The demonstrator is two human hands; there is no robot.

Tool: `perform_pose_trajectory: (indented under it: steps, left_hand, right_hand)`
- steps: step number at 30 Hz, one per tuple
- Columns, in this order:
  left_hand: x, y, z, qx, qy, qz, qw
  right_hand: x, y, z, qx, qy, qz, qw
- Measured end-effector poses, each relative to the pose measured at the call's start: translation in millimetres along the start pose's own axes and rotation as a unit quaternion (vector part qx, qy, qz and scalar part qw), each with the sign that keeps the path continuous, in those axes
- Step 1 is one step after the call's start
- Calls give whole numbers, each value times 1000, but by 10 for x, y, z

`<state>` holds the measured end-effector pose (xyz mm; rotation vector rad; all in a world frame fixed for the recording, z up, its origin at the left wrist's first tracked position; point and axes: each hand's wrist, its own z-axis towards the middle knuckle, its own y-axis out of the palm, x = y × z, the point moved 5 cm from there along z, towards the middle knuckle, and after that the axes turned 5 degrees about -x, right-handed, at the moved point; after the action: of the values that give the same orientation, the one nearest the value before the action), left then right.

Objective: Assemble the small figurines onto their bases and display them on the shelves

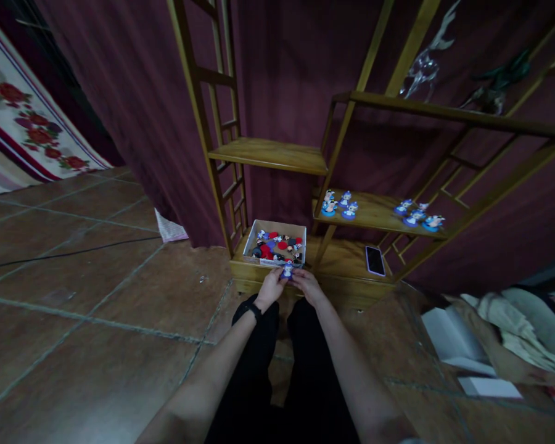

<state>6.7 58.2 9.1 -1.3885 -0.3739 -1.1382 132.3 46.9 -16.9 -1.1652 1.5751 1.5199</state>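
Note:
Both my hands meet just in front of a white box (254, 239) on the lowest wooden shelf. My left hand (272, 285) and my right hand (306, 283) pinch a small blue-and-white figurine (287, 270) between their fingertips. The box holds several small figures and red and blue round bases. A black band sits on my left wrist. On the shelf above to the right, three finished figurines on blue bases (338, 205) stand in a group, and several more (419, 216) stand further right.
A tall wooden shelf unit (271, 154) stands against a dark red curtain. A phone (375, 260) lies on the bottom board, right of the box. White boxes (453, 345) and cloth lie on the tiled floor at right. My black-clad knees are below.

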Motion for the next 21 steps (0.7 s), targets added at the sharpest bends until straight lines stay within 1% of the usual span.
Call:
perform_pose_trajectory:
  steps: [4,6,9,12,14,17,21]
  left_hand:
    - [-67,28,27,-14,-48,-29,998]
    - [-55,35,23,-18,-52,-28,998]
    - [2,25,6,-8,-38,-2,999]
    - [106,14,-37,10,-3,52,999]
    - [183,24,-79,10,17,99,995]
    - [278,55,-143,-9,33,178,983]
    - [360,81,-202,-35,59,270,960]
  right_hand:
    - [-7,2,6,28,1,-5,1000]
    - [-24,15,-5,32,1,-12,999]
    - [-44,28,-21,28,-3,-19,999]
    - [-44,18,-27,33,-7,-19,999]
    - [-38,9,-28,40,-6,-26,999]
    - [-41,8,-40,40,-7,-35,999]
    - [-87,13,-88,30,-25,-42,998]
